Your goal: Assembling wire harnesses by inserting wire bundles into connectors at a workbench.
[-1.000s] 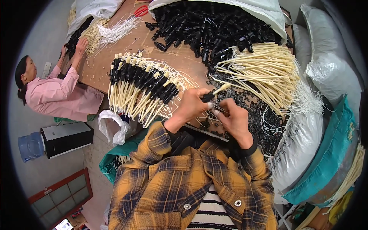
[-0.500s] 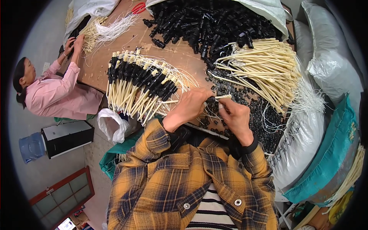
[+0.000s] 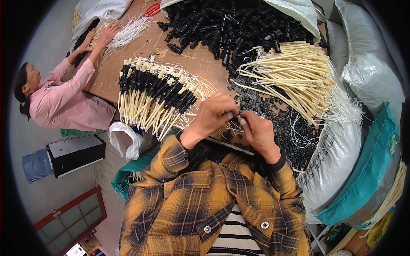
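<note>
My left hand (image 3: 212,114) and my right hand (image 3: 259,131) meet over the near edge of the table, both closed, fingertips pinched together. What sits between them is small and mostly covered by the fingers, so I cannot make it out. Left of my hands lies a row of cream-coloured tubes (image 3: 147,112) fitted with black plastic connectors (image 3: 159,87), thin white cords trailing off them. Small black plastic pieces (image 3: 294,143) are heaped just right of my right hand. Beyond them rests a bundle of cream tubes without connectors (image 3: 294,77).
A large pile of black connectors (image 3: 222,25) spills from a white sack at the back. Red-handled scissors (image 3: 152,9) and white cords (image 3: 134,32) lie far left, near a co-worker in a pink shirt (image 3: 64,102). Stuffed white sacks (image 3: 337,158) and a teal sack (image 3: 363,183) crowd the right.
The cream end and black part that showed between my fingers are now covered. My hands have drawn closer together. At far left, the co-worker's hands have reached farther over the tubes.
</note>
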A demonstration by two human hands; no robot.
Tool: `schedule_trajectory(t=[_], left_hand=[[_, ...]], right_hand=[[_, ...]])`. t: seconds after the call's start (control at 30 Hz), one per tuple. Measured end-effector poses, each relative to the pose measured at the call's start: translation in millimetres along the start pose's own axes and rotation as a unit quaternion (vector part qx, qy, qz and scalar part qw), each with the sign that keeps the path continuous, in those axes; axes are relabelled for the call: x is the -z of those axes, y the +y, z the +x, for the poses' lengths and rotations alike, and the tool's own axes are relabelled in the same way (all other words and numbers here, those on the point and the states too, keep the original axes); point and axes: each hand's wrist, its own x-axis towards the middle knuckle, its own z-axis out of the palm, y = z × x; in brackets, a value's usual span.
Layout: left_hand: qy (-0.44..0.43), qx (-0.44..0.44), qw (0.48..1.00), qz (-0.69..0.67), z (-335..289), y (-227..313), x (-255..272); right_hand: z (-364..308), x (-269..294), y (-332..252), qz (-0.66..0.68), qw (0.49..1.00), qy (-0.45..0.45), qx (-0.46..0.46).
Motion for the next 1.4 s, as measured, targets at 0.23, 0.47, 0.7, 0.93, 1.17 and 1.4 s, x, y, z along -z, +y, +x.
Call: schedule_trajectory(t=[0.23,0.47,0.7,0.93,1.17,1.4], left_hand=[[-0.002,0.001,0.999,-0.052,-11,-12,-12],[0.030,0.092,0.966,0.239,23,-73,-25],[0.056,0.191,0.975,-0.103,18,-24,-34],[-0.019,-0.042,0.997,0.063,9,22,-44],[0.084,0.312,0.922,-0.212,0,20,-37],[0.086,0.269,0.948,-0.148,-4,14,-35]], right_hand=[[-5,-2,-2,0.099,0.995,0.018,0.005],[-5,2,10,0.148,0.974,0.081,-0.148],[-6,-1,30,0.139,0.957,0.097,-0.237],[-7,-16,25,0.171,0.970,0.107,-0.139],[-6,-16,4,-0.071,0.978,0.188,-0.046],[-6,-16,-3,-0.065,0.976,0.205,0.026]])
